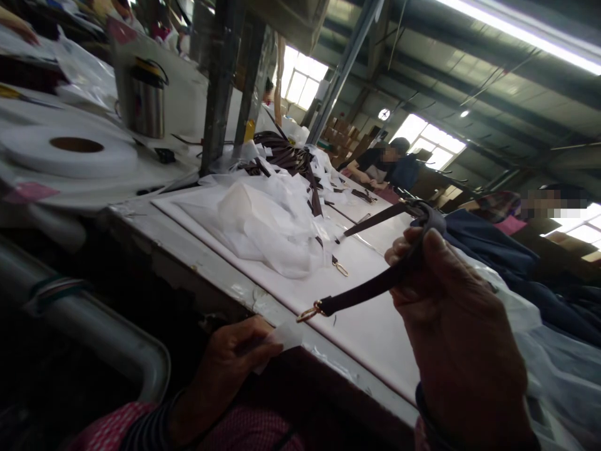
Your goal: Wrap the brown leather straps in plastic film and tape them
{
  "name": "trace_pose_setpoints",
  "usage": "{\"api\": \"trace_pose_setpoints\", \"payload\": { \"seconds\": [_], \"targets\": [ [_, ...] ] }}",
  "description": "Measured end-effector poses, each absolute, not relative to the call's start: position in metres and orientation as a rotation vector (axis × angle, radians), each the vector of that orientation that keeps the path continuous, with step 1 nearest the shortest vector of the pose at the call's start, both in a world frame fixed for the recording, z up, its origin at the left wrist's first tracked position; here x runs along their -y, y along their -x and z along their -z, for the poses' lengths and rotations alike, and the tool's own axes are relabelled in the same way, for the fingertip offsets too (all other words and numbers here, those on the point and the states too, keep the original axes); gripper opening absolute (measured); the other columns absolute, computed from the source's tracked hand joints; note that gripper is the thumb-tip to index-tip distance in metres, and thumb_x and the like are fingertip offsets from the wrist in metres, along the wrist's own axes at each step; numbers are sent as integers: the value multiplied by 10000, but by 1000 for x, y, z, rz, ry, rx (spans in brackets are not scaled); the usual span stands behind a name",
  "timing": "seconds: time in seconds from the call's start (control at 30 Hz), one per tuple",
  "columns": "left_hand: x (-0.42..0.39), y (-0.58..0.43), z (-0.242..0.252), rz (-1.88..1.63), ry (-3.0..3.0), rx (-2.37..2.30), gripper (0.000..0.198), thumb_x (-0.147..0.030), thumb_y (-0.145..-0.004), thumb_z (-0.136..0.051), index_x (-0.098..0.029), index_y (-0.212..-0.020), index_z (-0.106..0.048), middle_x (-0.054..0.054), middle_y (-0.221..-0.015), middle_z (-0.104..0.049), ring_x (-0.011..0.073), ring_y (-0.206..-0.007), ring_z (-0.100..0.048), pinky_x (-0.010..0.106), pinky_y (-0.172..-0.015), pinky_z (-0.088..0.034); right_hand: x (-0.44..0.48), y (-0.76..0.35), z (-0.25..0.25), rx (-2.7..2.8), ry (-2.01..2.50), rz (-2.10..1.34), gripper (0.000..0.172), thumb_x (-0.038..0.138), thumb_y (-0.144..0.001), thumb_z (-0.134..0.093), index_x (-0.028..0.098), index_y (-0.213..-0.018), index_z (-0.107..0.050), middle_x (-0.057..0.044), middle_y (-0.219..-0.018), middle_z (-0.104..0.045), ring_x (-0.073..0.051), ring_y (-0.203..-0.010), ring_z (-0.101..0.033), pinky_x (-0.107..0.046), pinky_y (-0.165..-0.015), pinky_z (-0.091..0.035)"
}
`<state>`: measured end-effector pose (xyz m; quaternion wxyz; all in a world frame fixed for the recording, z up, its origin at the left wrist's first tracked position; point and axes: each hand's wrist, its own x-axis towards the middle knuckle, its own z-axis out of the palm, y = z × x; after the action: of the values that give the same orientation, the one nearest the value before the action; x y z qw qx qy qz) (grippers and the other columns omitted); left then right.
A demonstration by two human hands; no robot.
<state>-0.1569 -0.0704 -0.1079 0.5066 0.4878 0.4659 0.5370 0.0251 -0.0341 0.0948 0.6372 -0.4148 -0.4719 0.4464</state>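
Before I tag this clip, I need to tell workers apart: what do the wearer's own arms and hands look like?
The left hand is ungloved, with a striped dark cuff and pink patterned cloth beyond. The right hand is ungloved, with a dark sleeve edge.

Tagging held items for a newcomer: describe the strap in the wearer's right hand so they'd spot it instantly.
Find the white worktable running diagonally, then the right hand raised in front. In it, a dark strap ends in a gold-coloured clip near the left hand. Unlike the heaped straps farther back, it is held up in the air.
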Motion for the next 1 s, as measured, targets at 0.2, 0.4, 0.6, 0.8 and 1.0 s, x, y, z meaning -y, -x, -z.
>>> {"api": "trace_pose_setpoints", "payload": {
  "seconds": [0.2, 0.4, 0.6, 0.8, 1.0],
  "targets": [
    [72, 146, 108, -1395, -1258, -1201, 199, -374, -816, -763, -216, -701, -727, -10, -636, -623, 153, -590, -543, 240, -590, -440, 30, -29, -88, 1042, 933, -957, 137, 325, -812, -809, 204, -769, -760, 3, -741, -588, -76, -575, -472, -205, -460, -374],
    [74, 140, 111, -1420, -1346, -1235, 161, -367, -855, -741, -240, -755, -742, 9, -733, -701, 187, -677, -610, 261, -672, -468, 28, -31, -81, 989, 929, -948, 165, 324, -788, -834, 180, -776, -754, -3, -755, -609, -81, -596, -496, -197, -467, -373],
    [75, 135, 113, -1423, -1381, -1272, 157, -377, -871, -734, -248, -782, -745, 23, -773, -720, 214, -744, -650, 271, -722, -484, 30, -33, -76, 991, 874, -965, 131, 300, -816, -829, 202, -809, -743, 19, -769, -626, -75, -619, -529, -191, -495, -399],
    [73, 129, 110, -1416, -1376, -1323, 192, -408, -870, -717, -243, -774, -737, 27, -741, -700, 200, -667, -618, 274, -670, -474, 30, -31, -71, 955, 856, -980, 153, 279, -786, -857, 193, -794, -731, 28, -805, -644, -62, -632, -542, -180, -497, -416],
    [69, 125, 103, -1358, -1293, -1276, 216, -458, -850, -731, -249, -799, -754, 7, -675, -682, 184, -610, -609, 261, -597, -461, 30, -30, -72, 926, 857, -995, 159, 280, -768, -869, 194, -774, -735, 25, -800, -656, -72, -650, -558, -187, -518, -431]
  ]
}}
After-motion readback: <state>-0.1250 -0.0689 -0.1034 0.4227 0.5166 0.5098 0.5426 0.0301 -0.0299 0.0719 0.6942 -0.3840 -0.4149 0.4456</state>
